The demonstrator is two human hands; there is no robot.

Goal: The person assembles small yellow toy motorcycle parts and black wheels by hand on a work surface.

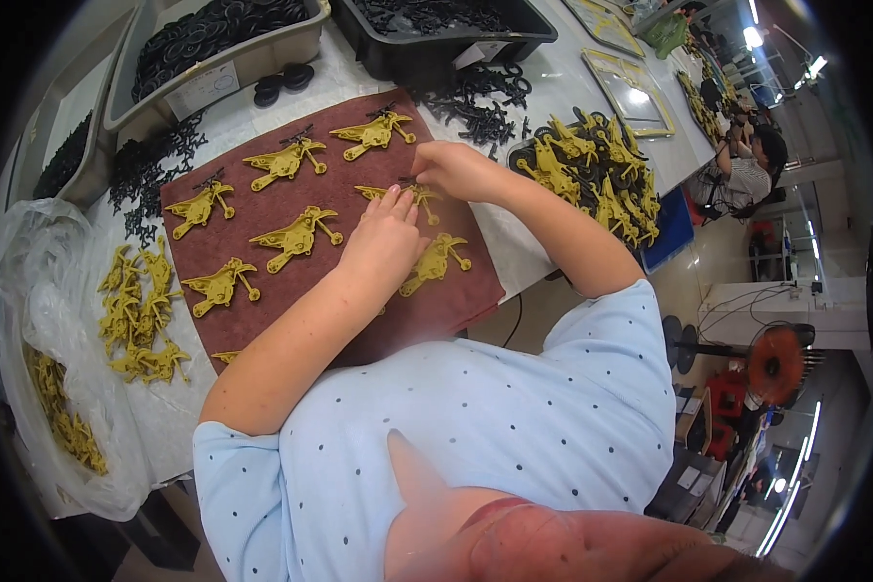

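Observation:
A yellow plastic toy bike frame (425, 202) lies on a dark red cloth (349, 291), partly covered by my hands. My left hand (388, 233) presses its fingertips onto this frame and holds it against the cloth. At the frame's far end, my right hand (456, 173) is closed in a pinch around a small black part, mostly hidden by the fingers. More yellow frames sit in rows around my hands, one (436, 264) nearer to me and another (378, 133) farther off. Small black pieces show at the upper edges of the farthest frames.
Grey bins of black rings (310, 21) and a black bin of dark parts (543, 37) stand behind the cloth. Loose black parts (480, 102) lie beside them. Yellow frames (136, 310) and a plastic bag (58, 242) are left; yellow-and-black assemblies (592, 170) are piled right.

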